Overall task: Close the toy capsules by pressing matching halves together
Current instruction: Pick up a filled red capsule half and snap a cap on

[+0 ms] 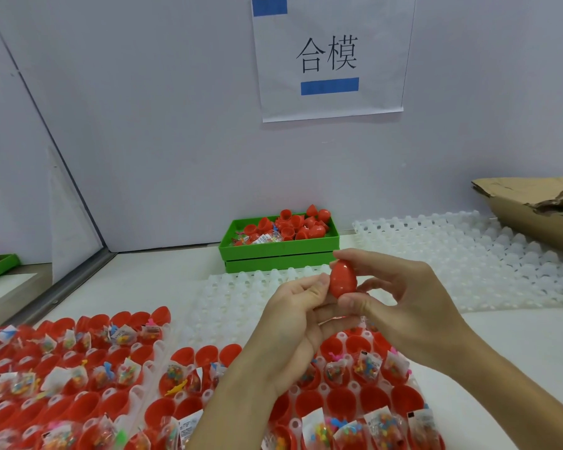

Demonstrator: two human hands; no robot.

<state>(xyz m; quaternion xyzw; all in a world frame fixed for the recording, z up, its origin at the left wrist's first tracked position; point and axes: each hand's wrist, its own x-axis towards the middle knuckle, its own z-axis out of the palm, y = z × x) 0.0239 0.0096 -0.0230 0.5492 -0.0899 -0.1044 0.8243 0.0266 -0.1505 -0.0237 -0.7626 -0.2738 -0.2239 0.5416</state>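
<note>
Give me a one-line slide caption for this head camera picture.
Both hands, left hand and right hand, hold a red egg capsule above trays of open red halves.

Both bare arms reach up from the bottom of the picture and meet in the middle. The left hand [294,311] is on the left, with its palm turned to the right. Its fingers are curled, and its thumb tip presses on the left side of a red egg [343,279]. The right hand [400,295] comes in from the right. Its thumb sits under the egg's bottom end, and its first finger bends over the top end, so it pinches the egg between them. Its other fingers are spread a little behind. The two hands touch each other under the egg.
</note>
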